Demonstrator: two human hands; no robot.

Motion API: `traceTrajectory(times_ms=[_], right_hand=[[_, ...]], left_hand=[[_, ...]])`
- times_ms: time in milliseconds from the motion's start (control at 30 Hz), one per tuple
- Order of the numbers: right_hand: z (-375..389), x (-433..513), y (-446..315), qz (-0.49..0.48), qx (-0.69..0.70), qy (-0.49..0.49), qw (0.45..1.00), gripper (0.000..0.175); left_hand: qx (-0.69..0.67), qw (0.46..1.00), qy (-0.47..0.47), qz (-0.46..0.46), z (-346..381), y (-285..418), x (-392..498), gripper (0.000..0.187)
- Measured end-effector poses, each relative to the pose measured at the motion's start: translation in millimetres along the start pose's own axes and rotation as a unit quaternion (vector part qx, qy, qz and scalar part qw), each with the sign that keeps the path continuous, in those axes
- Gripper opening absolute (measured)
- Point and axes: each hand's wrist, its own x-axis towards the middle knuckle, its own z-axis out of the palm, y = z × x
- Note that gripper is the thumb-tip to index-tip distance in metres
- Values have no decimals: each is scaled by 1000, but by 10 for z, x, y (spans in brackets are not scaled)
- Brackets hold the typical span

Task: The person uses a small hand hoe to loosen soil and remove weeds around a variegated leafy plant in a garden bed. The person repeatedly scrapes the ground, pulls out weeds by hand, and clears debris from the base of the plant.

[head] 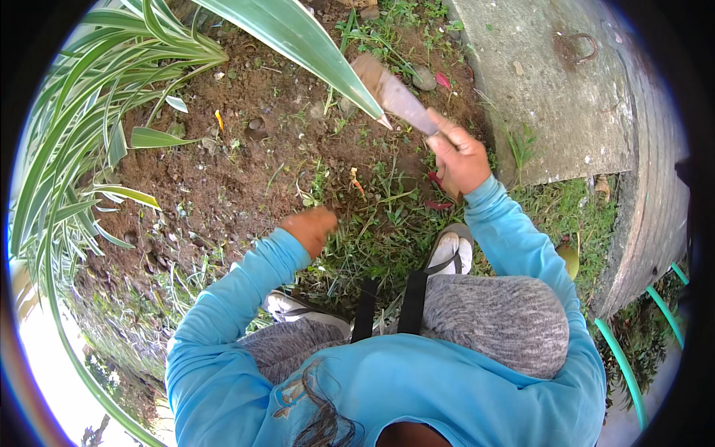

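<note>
My right hand (459, 153) grips the near end of a flat, wide metal blade tool (405, 103), possibly a machete or trowel; its handle is hidden in my fist. The blade is raised towards the upper left, blurred, and partly covered by a long green leaf with a pale edge (313, 50). My left hand (313, 228) is closed and blurred, low over small weeds and grass (363, 234) at the edge of the brown soil (223, 179). Whether it holds any weeds cannot be told. Red leaf pieces (438, 205) lie below my right hand.
Striped long-leaved plants (72, 123) fill the left side. A concrete slab (558, 100) with a rusty metal loop (586, 47) lies at the upper right. A stone (424, 78) sits near the blade. My sandalled feet (451, 254) are close below the hands; a green hose (625, 369) is at lower right.
</note>
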Motion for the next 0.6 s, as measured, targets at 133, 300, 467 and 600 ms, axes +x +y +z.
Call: traceTrajectory(times_ms=[133,300,467,600], right_hand=[[94,-420,-59,-73,-274,-222,933,48],[-128,-660,-174,-73,-294,-242,922,46],[65,-274,-123,-5,-53,-18,998,45],[394,-486,-167,-88,-254,-140,953,37]], left_hand=[[37,958,-284,-29,-116,66,-131,30],[162,927,-308,-137,-621,-349,62,35],[162,967,-77,-181,-907,-532,291,22],[152,968,-5,-200,-979,-543,399,20]])
